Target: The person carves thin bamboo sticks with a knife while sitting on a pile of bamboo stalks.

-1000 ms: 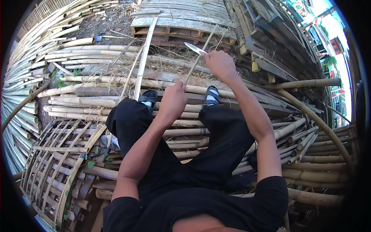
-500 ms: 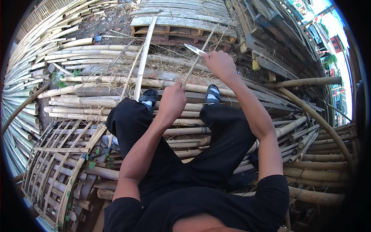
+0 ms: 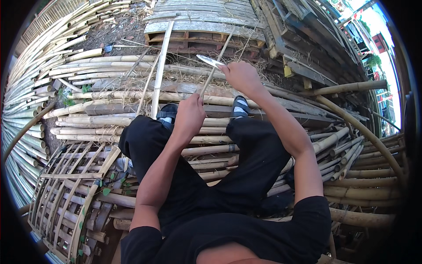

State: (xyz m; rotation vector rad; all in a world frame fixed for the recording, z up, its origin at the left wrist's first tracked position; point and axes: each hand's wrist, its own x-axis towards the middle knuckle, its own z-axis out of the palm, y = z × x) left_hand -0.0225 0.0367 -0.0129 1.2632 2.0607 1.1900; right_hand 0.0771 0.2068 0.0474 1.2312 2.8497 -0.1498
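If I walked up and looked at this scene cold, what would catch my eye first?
Most likely the knife in the right hand, its pale blade laid against a thin bamboo strip that the left hand grips lower down, at the centre. Next, the sea of bamboo poles piled under and around the seated person, and the woven bamboo frame lying at lower left.
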